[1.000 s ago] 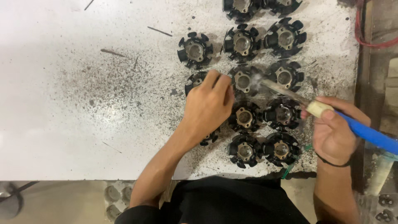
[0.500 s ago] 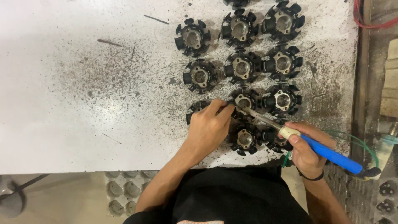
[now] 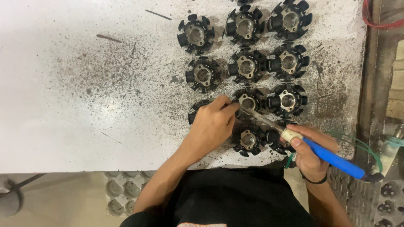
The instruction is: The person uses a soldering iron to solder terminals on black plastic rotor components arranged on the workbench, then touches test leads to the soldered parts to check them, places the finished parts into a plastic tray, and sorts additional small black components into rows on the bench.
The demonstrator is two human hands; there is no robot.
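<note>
On the speckled white desk (image 3: 84,96) our left hand (image 3: 212,126) pinches a black stator (image 3: 248,101), while our right hand's (image 3: 309,153) grip wraps a blue-handled soldering iron (image 3: 332,159).

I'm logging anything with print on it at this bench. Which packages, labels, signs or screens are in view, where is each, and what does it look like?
No package, sign or screen shows.
Garment print: bottom edge, on the person's black shirt; a small pale mark, cut off by the frame.
Moulded tray: below the white table edge, grey with round pockets; bears no label.
</note>
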